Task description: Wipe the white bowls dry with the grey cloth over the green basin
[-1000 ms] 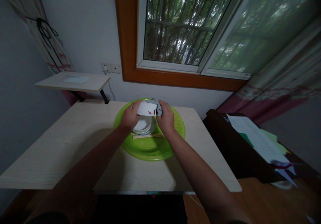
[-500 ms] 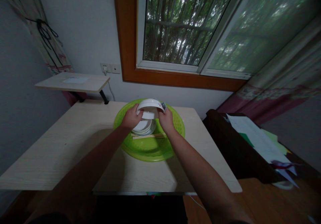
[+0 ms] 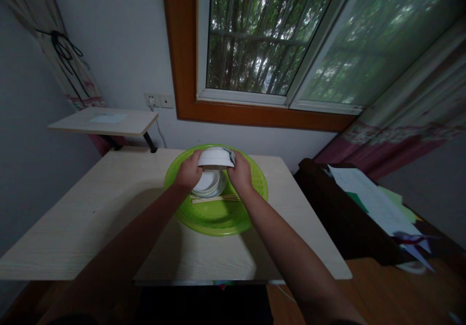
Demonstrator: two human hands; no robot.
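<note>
Far left: small raised shelf [image 3: 76, 121] with a pale sheet [image 3: 108, 118] on it, standing at the back of the wood-grain bench [image 3: 73, 218].

Left hand [image 3: 189, 170]: curled over the left side of the white bowl [image 3: 214, 157], fingers and thumb pinching its edge.

Below the bowl, slightly left: stack of white dishes [image 3: 206, 183], resting in the green tray [image 3: 214, 222]. Chopsticks [image 3: 209, 200] lie just on the near side of the stack, long axis roughly left to right; their right ends reach toward the right forearm.

Centre: bowl is held up over the tray, above and beyond the stack, seemingly base upward with its opening tipped down. Key relation: its width spans straight across from hand to hand, so it lies to the right of the left hand and to the left of the other; neither hand is clearly nearer.

Right of the bowl: grey cloth [image 3: 232, 157], bunched against the bowl's side. Right hand [image 3: 240, 170]: closed round that side, pinching bowl and apparently cloth together; exact finger placement cannot be told.

Far right, beyond the bench: dark furniture [image 3: 327, 213] bearing loose papers [image 3: 367, 201].
</note>
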